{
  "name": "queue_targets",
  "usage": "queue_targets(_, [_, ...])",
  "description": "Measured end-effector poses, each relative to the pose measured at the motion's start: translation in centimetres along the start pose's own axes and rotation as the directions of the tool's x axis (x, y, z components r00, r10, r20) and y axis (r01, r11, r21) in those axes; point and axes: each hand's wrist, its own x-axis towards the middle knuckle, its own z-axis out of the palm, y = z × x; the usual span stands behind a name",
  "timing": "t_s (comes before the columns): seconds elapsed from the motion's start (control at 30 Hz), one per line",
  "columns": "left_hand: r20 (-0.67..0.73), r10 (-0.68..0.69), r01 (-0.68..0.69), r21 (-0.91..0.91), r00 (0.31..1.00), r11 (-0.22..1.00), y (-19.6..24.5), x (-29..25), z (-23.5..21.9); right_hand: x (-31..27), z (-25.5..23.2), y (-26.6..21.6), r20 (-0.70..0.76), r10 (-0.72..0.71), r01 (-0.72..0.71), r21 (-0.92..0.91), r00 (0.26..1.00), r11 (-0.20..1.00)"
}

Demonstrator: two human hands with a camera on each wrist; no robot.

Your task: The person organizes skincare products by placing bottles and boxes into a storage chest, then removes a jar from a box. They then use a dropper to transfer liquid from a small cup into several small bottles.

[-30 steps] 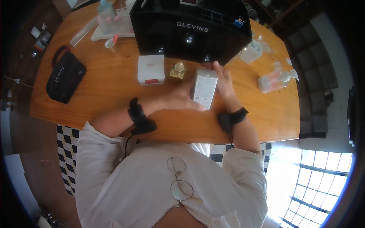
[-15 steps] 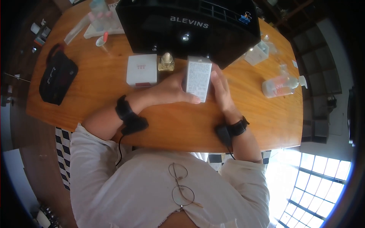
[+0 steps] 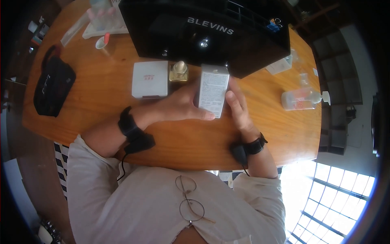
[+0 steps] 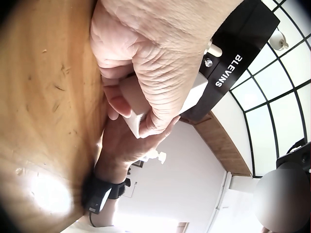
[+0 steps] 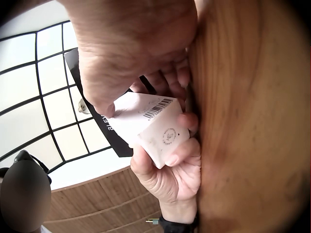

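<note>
A small white box (image 3: 213,91) printed with fine text is held upright over the table, near the black case. My left hand (image 3: 183,101) grips it from the left, thumb across its lower front. In the right wrist view, the left fingers wrap the end with a round stamp, and a barcode shows on one side. My right hand (image 3: 240,105) is at the box's right side, thumb raised beside it and other fingers partly hidden behind. Left of the box stand a gold-toned glass bottle (image 3: 179,73) with a pale rounded cap and a white square box (image 3: 150,80).
A large black BLEVINS case (image 3: 170,30) stands behind the hands. The wooden table (image 3: 178,142) also bears a black pouch (image 3: 53,87), a small cup (image 3: 101,43) with a red-tipped item, and a pump bottle (image 3: 298,100) lying at right. Eyeglasses (image 3: 191,209) hang on the shirt.
The small box has turned so its text face points more toward the head camera. My right thumb has come down from the box's top corner to its side. The head view has shifted.
</note>
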Motion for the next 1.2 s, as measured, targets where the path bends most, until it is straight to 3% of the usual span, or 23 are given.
queue_targets(0.2, [0.013,0.008,-0.009,0.041,1.0,0.999,-0.5,0.0,-0.1,0.0,0.3,-0.7,-0.012,0.022,-0.022,-0.06,1.0,0.998])
queue_targets(0.7, [0.097,-0.116,0.138,-0.276,0.989,0.951,-1.1,-0.5,-0.8,0.0,0.0,-0.2,-0.015,0.017,-0.018,-0.078,1.0,0.997])
queue_targets(1.2, [0.082,-0.153,0.171,-0.297,0.985,0.939,-1.7,-0.6,-0.7,0.0,0.0,-0.2,-0.029,0.029,-0.031,-0.082,0.999,0.996])
